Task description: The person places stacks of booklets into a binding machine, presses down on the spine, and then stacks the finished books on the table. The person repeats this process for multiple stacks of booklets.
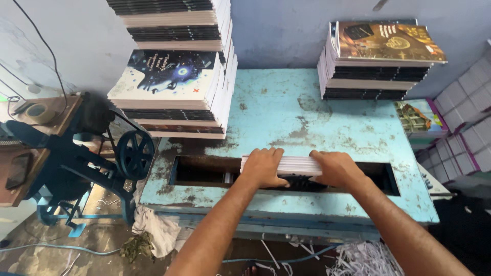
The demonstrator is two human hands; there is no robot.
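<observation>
A thin stack of books with white page edges stands on edge over the rectangular slot of a worn light-blue machine table. My left hand grips the stack's left end. My right hand grips its right end. Both hands press in from the sides, fingers curled over the top. The stack's lower part is hidden in the slot's shadow.
A tall pile of books with a dark starry cover stands at the table's back left. A shorter pile with a brown cover stands back right. A dark handwheel sits left. Paper shreds litter the floor; white bundles lie right.
</observation>
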